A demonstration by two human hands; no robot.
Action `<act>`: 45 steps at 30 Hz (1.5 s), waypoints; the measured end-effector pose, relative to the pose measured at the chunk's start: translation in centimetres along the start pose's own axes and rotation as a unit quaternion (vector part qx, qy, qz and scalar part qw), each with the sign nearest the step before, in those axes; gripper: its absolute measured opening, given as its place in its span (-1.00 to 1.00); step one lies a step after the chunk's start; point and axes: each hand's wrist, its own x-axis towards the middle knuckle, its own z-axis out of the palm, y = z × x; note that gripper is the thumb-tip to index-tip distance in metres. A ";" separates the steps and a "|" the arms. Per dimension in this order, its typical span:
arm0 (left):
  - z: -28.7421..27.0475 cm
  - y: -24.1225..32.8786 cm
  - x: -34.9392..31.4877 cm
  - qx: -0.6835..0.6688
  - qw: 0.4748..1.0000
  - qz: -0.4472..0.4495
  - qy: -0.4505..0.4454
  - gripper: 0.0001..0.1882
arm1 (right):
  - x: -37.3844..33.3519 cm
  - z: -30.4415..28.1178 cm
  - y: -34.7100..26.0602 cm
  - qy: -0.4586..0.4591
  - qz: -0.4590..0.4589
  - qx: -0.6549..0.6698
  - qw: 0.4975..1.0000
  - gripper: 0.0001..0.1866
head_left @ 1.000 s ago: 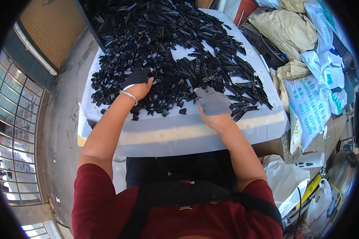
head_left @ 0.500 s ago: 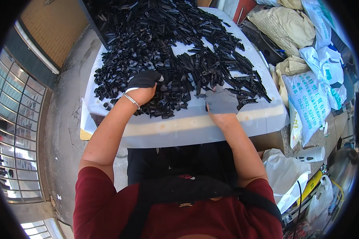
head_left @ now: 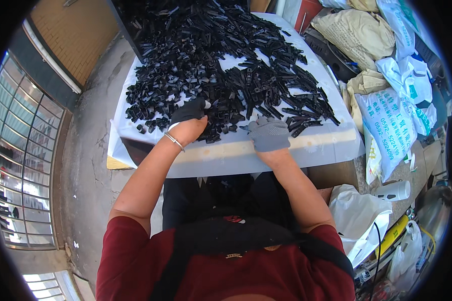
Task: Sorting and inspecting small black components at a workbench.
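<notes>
My left hand [head_left: 190, 119], in a black glove with bare fingertips, is closed at the near edge of a heap of short curved black plastic pieces [head_left: 158, 95]. Its fingers curl inward, and whatever they hold is hidden. To its right, my right hand [head_left: 270, 135] wears a grey dotted glove and is also closed, knuckles up. From its left side sticks out the tip of a small black plastic piece [head_left: 245, 128]. Just beyond this hand lie long narrow black plastic pieces [head_left: 271, 83], spread loosely over the white-covered table [head_left: 316, 145].
A dark upright panel [head_left: 128, 32] borders the heap at the far left. Stuffed sacks [head_left: 354, 37] and printed bags [head_left: 389, 125] crowd the table's right side. A white cup [head_left: 392, 191] lies low at the right. Barred windows [head_left: 27, 165] line the left.
My left hand has moved right and slightly nearer to me. My right hand has drawn left and toward me, with the small black piece still showing at its side.
</notes>
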 end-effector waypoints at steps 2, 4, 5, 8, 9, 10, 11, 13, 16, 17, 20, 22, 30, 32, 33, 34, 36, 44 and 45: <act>0.6 0.0 0.1 0.081 0.996 0.032 -0.034 -0.75 | -0.1 -0.3 -0.7 -0.016 -0.004 0.014 1.000 -0.79; 0.7 -0.3 0.4 0.178 0.979 0.062 -0.075 -0.76 | 0.0 -0.2 -1.5 -0.045 0.011 0.001 0.999 -0.81; 0.7 -1.0 0.8 0.176 0.979 0.064 -0.075 -0.76 | 0.1 0.1 -1.5 -0.046 0.013 -0.001 0.999 -0.81; -0.4 -3.1 1.6 0.234 0.966 0.038 -0.100 -0.79 | 0.4 0.5 -1.4 -0.063 0.007 0.013 0.998 -0.85; -0.5 -3.2 1.4 0.235 0.966 0.037 -0.099 -0.79 | 0.4 0.3 -1.5 -0.046 0.003 0.013 0.999 -0.84; -1.0 -3.0 0.9 0.183 0.980 0.038 -0.074 -0.79 | 0.4 0.0 -1.8 -0.030 0.001 0.015 0.999 -0.82; -1.5 -2.8 0.5 0.130 0.990 0.038 -0.048 -0.79 | 0.3 -0.5 -1.9 -0.029 0.000 0.017 0.999 -0.82; -1.8 -1.9 -0.3 0.120 0.991 0.024 -0.062 -0.76 | 0.0 -1.8 -2.2 -0.002 0.038 0.039 0.999 -0.85; -1.9 0.3 -2.7 -0.161 0.985 -0.037 -0.053 -0.72 | -1.0 -1.9 -3.2 0.050 0.078 0.176 0.980 -0.78; -1.7 1.2 -3.4 -0.162 0.985 -0.035 -0.053 -0.72 | -1.3 -1.6 -3.6 0.051 0.079 0.175 0.980 -0.78; -0.2 3.5 -6.2 -0.560 0.793 -0.215 -0.105 -0.70 | -1.6 -1.2 -5.5 0.105 0.092 0.304 0.942 -0.70; 2.1 3.9 -8.3 -0.531 0.813 -0.218 -0.096 -0.69 | -1.3 -2.6 -6.6 0.091 0.020 0.233 0.968 -0.71; 1.0 2.7 -10.9 -0.076 0.954 0.005 -0.291 -0.58 | -2.5 -2.4 -6.2 -0.041 0.000 0.337 0.941 -0.74; 1.8 2.1 -11.3 -0.106 0.956 -0.049 -0.269 -0.56 | -2.5 -2.6 -6.7 -0.061 0.027 0.365 0.929 -0.74; 2.6 1.1 -11.5 -0.098 0.965 -0.005 -0.243 -0.58 | -2.5 -2.5 -6.9 -0.025 0.010 0.387 0.922 -0.73; 2.8 0.8 -11.6 -0.090 0.971 0.040 -0.218 -0.53 | -2.6 -2.4 -7.0 0.009 -0.004 0.409 0.912 -0.73; 2.8 0.5 -11.9 -0.123 0.969 0.024 -0.212 -0.54 | -2.9 -2.5 -7.0 0.016 0.022 0.405 0.914 -0.73; 0.8 3.1 -11.4 -0.258 0.924 -0.211 -0.187 -0.51 | -4.6 -3.7 -7.3 0.019 0.007 0.280 0.960 -0.73; 0.6 3.4 -11.4 -0.259 0.924 -0.212 -0.187 -0.51 | -4.3 -4.3 -7.4 -0.022 0.013 0.269 0.963 -0.75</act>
